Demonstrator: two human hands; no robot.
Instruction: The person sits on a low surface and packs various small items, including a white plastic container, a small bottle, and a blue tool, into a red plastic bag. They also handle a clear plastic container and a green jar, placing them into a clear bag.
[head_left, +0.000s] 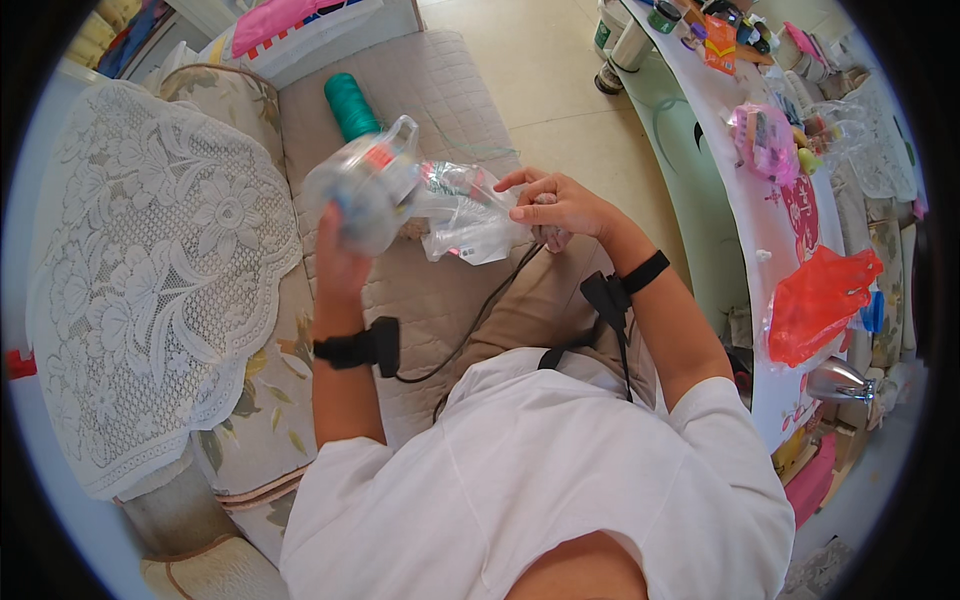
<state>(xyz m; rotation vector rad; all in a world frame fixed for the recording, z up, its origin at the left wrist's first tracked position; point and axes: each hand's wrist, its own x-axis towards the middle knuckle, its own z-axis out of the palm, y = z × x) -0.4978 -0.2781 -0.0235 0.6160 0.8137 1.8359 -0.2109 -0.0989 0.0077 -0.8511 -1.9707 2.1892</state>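
My left hand (343, 251) grips a clear plastic container (360, 187) from below; it is blurred, has a handle loop and holds colourful small things that I cannot make out. To its right a clear plastic bag (472, 225) with printing lies over the seat. My right hand (559, 206) is at the bag's right edge, fingers bent; whether they pinch the bag is not clear. A small pinkish, speckled thing (546, 221) shows under that hand, partly hidden. A cone of green thread (351, 106) lies just behind the container, with a loose strand running right.
A padded sofa seat (420, 292) lies under the things, with a lace cover (172, 247) over the backrest at left. At right stands a long table (739, 195) with a red plastic bag (817, 304), a pink bag (765, 142) and a silver flask (840, 381). A black cable (487, 307) crosses the seat.
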